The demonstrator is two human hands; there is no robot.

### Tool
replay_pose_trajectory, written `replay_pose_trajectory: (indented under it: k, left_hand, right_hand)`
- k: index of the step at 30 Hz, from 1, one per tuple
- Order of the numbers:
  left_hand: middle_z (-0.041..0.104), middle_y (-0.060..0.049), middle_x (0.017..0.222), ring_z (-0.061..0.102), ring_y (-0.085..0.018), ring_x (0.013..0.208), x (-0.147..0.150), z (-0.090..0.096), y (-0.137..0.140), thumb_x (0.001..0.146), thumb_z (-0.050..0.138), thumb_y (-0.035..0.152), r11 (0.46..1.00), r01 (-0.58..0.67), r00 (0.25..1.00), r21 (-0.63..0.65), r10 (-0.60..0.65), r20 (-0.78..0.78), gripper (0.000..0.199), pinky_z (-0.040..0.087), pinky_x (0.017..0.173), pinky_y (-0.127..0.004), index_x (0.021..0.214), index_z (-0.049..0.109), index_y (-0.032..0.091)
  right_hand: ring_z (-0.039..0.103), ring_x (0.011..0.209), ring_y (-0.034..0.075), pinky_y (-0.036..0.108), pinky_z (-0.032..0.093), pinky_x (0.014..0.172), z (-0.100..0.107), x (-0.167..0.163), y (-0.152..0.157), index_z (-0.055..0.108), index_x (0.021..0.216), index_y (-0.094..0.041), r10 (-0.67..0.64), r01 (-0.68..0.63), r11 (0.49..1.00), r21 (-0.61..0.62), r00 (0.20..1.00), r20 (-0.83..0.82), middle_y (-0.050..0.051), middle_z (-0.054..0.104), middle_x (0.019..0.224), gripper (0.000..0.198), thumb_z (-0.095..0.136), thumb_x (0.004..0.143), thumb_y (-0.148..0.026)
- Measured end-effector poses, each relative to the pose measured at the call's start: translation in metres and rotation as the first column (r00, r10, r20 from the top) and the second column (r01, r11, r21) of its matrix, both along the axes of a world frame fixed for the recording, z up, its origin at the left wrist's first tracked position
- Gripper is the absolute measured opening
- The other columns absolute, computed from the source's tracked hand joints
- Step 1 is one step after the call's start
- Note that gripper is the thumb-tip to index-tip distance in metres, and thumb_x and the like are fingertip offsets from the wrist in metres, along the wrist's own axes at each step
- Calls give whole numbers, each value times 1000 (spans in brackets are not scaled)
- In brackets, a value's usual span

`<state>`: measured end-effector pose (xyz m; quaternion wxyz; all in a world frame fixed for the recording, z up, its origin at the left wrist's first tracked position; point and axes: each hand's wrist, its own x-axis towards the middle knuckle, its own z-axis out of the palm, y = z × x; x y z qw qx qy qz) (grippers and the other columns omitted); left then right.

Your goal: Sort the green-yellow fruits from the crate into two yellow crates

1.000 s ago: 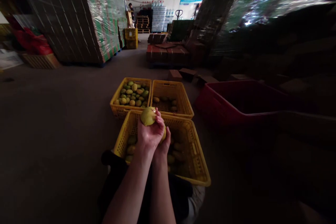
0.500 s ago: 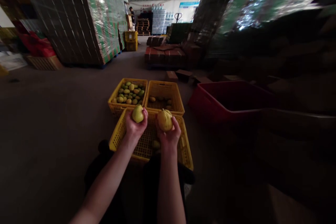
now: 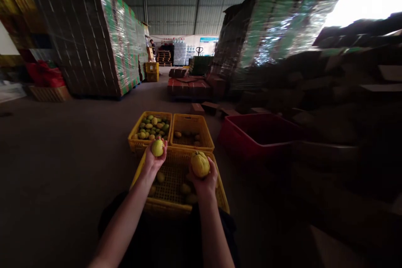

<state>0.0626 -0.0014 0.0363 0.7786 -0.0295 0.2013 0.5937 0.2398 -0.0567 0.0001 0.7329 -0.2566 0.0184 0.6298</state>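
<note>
My left hand (image 3: 155,158) is closed around a smooth, round yellow-green fruit (image 3: 157,148), above the far left edge of the near yellow crate (image 3: 176,206). In my right hand (image 3: 205,180) sits a larger, lumpy yellow fruit (image 3: 200,164) with ridges and a dark stem end, over the right side of that crate. Several fruits (image 3: 186,189) lie on its slotted floor, partly hidden by my hands. Behind it at the left stands a yellow crate (image 3: 134,142) nearly full of green and yellow fruits. The crate beside it (image 3: 205,136) holds only a few on its bottom.
A large red bin (image 3: 230,138) stands to the right. Cardboard pieces (image 3: 197,109) and a stack of flat cartons (image 3: 188,88) lie ahead. Tall film-wrapped pallets (image 3: 91,42) rise on both sides. A person (image 3: 153,47) is far back, near yellow crates (image 3: 152,71).
The view has tilted up. My hands are farther apart, the left one having shifted left with its fruit turned. Both fruits stay held, and more fruits show in the near crate.
</note>
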Motion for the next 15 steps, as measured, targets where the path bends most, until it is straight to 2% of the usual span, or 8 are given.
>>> replay_pose_trajectory:
  k: [3, 6, 9, 12, 15]
  left_hand:
    - [68, -4, 71, 69, -18, 71, 0, -3, 5, 86, 49, 18, 1000, -11, 999, 2, 11, -49, 17, 54, 49, -21, 88, 65, 16]
    - [68, -4, 70, 68, -15, 65, 7, -7, 7, 87, 47, 19, 999, -36, 998, 21, 36, -41, 17, 55, 54, -22, 83, 64, 14]
    - [67, -5, 72, 67, -16, 64, 19, -11, 8, 87, 46, 24, 999, -7, 1000, 44, 8, -21, 21, 54, 52, -22, 83, 63, 13]
    - [65, -7, 71, 67, -17, 66, 33, -14, 13, 86, 46, 30, 999, -15, 1000, -48, 16, 13, 22, 53, 50, -21, 82, 61, 14]
    - [63, -8, 71, 66, -18, 68, 42, -20, 18, 85, 46, 33, 991, 28, 996, -132, -16, 88, 23, 54, 48, -22, 86, 60, 14]
  right_hand:
    - [71, 61, 19, 31, 58, 52, 4, 8, -3, 67, 80, -20, -29, 30, 998, -54, 999, 23, 0, 74, 69, 15, 68, 67, -27]
    - [72, 65, 20, 29, 57, 50, 1, 11, -4, 68, 81, -21, -38, 38, 998, -46, 999, 4, 0, 74, 70, 16, 68, 67, -30]
    - [72, 76, 19, 31, 60, 63, -5, 4, 1, 68, 86, -23, -45, 43, 998, 37, 997, 55, -1, 75, 79, 21, 69, 69, -34]
    - [71, 87, 17, 35, 59, 79, -6, -4, 9, 68, 92, -22, -63, 53, 991, 119, 995, 81, 0, 75, 88, 26, 69, 71, -38]
    - [70, 93, 17, 35, 58, 84, -5, -6, 16, 68, 92, -21, -71, 60, 990, 124, 994, 80, 1, 75, 93, 25, 70, 69, -30]
